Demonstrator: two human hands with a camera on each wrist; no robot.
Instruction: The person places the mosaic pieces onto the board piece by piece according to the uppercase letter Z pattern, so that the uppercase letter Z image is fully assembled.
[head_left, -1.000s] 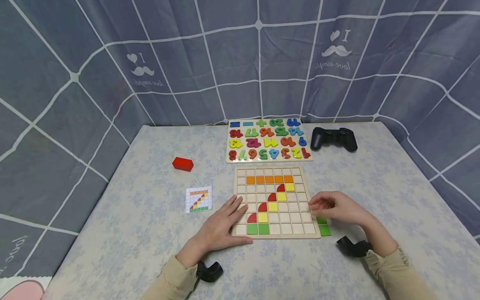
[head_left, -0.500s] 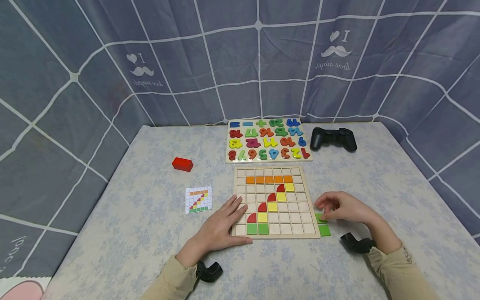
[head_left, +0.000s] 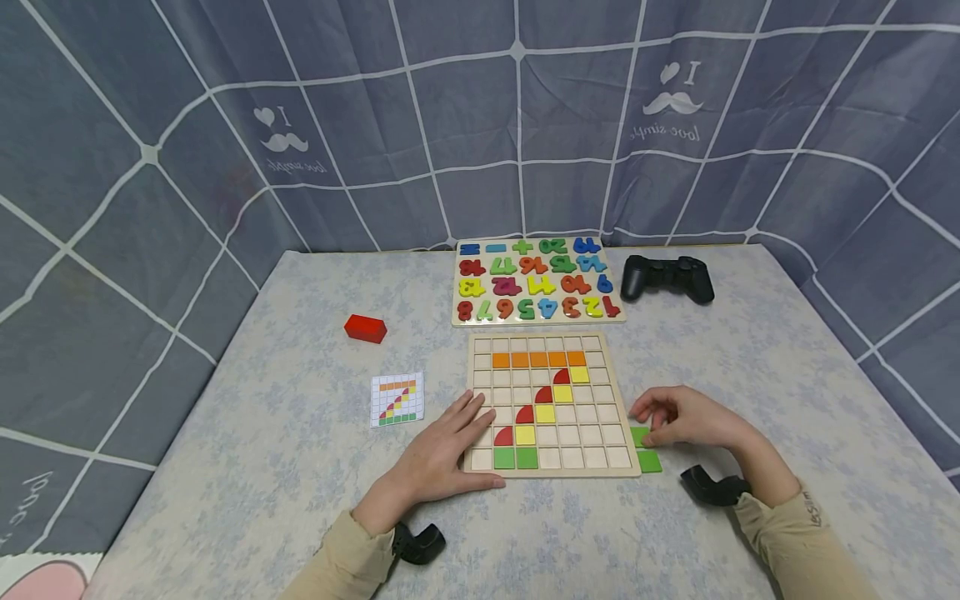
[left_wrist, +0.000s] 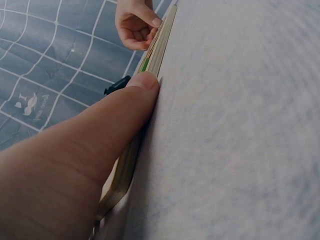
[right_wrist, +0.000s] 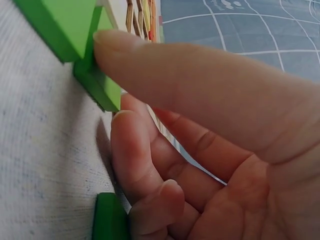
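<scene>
In the head view my left hand (head_left: pixel 446 450) rests spread on the near left corner of a wooden grid board (head_left: pixel 628 477). Its thumb lies along the board's front edge in the left wrist view. Beside the board's right edge is my right hand (head_left: pixel 693 421), fingers curled and thumb tip over a green square tile (right_wrist: pixel 100 82). The fingertips sit right at that tile's edge; I cannot tell whether they pinch it. Another green tile (head_left: pixel 649 461) lies nearer, and a further green tile (right_wrist: pixel 111 215) shows low in the right wrist view. Orange, red, yellow and green pieces fill some grid squares.
A pattern card (head_left: pixel 397 400) lies left of the board, with a red block (head_left: pixel 366 328) behind it. Beyond the board are a number puzzle (head_left: pixel 538 282) and a black game controller (head_left: pixel 667 278). A grid-patterned curtain (head_left: pixel 480 117) hangs around the table.
My right hand has moved slightly right, off the board's edge, uncovering more of the farther green tile. The left hand and the board stay in place.
</scene>
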